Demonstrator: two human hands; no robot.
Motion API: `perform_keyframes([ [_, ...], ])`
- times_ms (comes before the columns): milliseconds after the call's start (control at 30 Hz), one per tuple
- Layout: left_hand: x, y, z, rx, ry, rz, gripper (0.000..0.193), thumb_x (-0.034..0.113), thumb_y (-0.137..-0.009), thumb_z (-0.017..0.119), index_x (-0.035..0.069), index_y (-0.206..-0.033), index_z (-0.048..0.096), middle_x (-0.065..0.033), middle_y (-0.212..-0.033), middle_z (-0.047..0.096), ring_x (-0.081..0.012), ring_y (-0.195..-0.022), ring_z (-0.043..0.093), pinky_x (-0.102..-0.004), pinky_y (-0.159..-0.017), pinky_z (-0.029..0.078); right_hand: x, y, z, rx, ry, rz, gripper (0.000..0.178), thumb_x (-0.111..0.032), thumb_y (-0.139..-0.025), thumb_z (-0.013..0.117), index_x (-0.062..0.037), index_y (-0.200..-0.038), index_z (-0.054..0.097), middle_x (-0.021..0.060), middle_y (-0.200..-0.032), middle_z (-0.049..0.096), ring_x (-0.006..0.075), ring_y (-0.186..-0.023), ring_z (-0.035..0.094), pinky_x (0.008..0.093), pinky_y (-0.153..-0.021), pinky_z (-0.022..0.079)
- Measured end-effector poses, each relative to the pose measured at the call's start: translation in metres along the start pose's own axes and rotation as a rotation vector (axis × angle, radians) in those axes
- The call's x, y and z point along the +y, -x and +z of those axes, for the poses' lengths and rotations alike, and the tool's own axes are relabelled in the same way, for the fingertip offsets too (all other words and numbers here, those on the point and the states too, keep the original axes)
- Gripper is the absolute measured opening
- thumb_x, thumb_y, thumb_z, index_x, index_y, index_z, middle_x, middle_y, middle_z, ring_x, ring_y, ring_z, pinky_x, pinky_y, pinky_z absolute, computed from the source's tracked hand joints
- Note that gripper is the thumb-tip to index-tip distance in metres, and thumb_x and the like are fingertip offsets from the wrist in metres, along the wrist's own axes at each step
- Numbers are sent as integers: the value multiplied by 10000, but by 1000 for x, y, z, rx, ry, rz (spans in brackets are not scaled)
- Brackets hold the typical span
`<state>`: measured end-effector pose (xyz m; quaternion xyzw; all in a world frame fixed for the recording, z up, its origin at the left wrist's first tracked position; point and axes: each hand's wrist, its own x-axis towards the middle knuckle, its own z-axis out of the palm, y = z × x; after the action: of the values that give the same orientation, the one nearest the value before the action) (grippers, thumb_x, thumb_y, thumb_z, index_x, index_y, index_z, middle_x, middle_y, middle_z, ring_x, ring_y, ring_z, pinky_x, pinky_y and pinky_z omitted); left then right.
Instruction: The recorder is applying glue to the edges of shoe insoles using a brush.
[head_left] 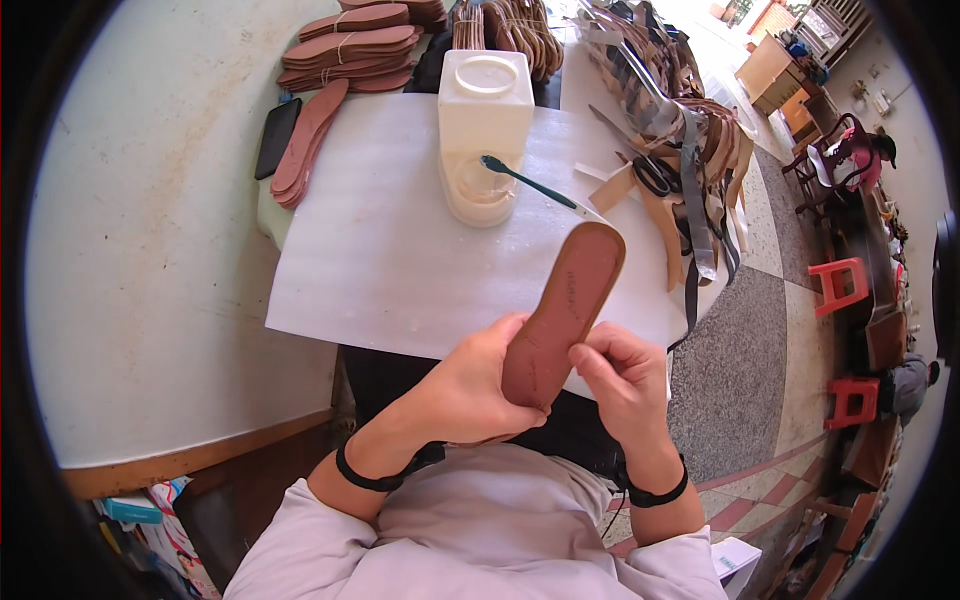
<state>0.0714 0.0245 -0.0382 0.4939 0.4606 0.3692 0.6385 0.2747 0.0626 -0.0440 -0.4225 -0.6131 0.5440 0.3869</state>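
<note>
A reddish-brown shoe insole (572, 290) is held up over the near edge of the table, its rounded end tilted away to the upper right. My left hand (478, 388) is closed round its lower end, the thumb along the left edge. On the other side, my right hand (630, 382) pinches the insole's right edge between thumb and curled fingers. Faint marks run along the insole's face. Beyond the hands stands a cut-open whitish plastic jug (487, 105), with a dark green toothbrush (535, 185) resting across the rim of its lower opening.
Stacks of insoles (350, 50) lie at the back left, near a dark phone (278, 138). At the right are black-handled scissors (655, 177) and a heap of material strips (705, 140). A white sheet (370, 230) covers the table. Red stools (840, 285) stand on the floor.
</note>
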Motion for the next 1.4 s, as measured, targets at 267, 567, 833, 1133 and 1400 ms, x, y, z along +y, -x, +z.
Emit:
perform_keyframes([
  [267, 3, 4, 4, 10, -54, -3, 715, -45, -698, 801, 18, -1345, 503, -53, -900, 688, -128, -815, 666, -304, -740, 546, -10, -6, -7, 50, 30, -3, 143, -43, -942, 714, 46, -831, 703, 12, -725, 612, 74, -666, 495, 253, -589, 379],
  [567, -2, 3, 2, -16, 51, 47, 721, -74, -704, 781, 12, -1359, 491, -62, -899, 684, -130, -801, 672, -303, -734, 553, -14, -2, -5, -53, -8, 65, 136, -55, -933, 735, 43, -840, 720, 1, -719, 622, 63, -648, 508, 244, -574, 386],
  [833, 3, 5, 1, -2, 109, -56, 740, -60, -682, 813, 9, -1348, 497, -57, -927, 686, -129, -840, 673, -306, -746, 551, -23, -8, -6, -28, 21, 171, 142, -46, -920, 734, 43, -810, 719, -6, -688, 623, 46, -623, 497, 235, -545, 369],
  [1133, 1, 2, -5, -17, 76, 12, 729, -54, -685, 821, 10, -1338, 504, -57, -949, 680, -127, -842, 653, -308, -751, 546, -12, 0, 5, -92, -36, 89, 164, -63, -931, 734, 37, -806, 702, -13, -690, 618, 52, -646, 502, 248, -557, 386],
  [1400, 1, 5, -6, -133, -115, -65, 821, 46, -675, 830, -29, -1405, 461, -178, -1125, 687, -276, -1036, 683, -372, -896, 544, -10, -20, -16, 118, -180, 90, 216, -117, -969, 718, 11, -796, 698, -39, -685, 576, 18, -590, 433, 209, -509, 279],
])
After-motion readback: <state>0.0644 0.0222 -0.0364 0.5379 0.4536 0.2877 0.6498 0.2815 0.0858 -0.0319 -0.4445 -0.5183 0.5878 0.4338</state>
